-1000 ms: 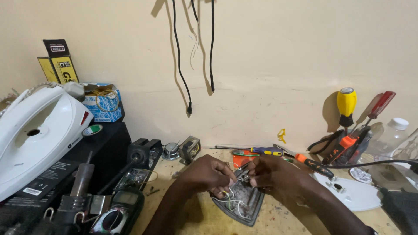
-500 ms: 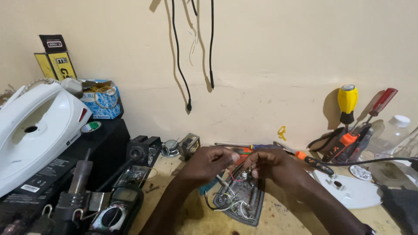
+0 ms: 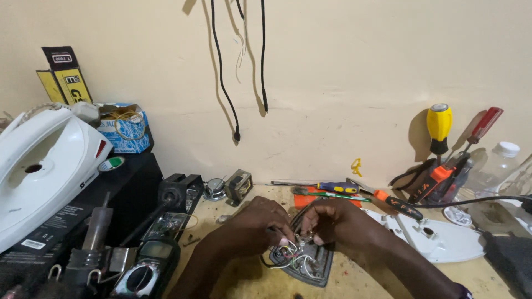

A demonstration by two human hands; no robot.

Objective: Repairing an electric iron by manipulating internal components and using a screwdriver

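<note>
Now, hands: our left hand [image 3: 260, 224] and right hand [image 3: 338, 221] both pinch closed on the wires [image 3: 291, 257] at the terminals.
Work piece: the dark iron soleplate [image 3: 307, 266] lies flat on the bench [image 3: 233, 277], right under our fingers.
Risk: we judge a thin wire could snap or slip off its terminal if we tug too hard.
Second risk: the screwdrivers [image 3: 338, 188] lie just behind; an elbow could knock them.
Containers: the blue box [image 3: 124, 133] holds a coil of wire; the clear bottle [image 3: 499, 160] looks empty, though we cannot tell.
</note>
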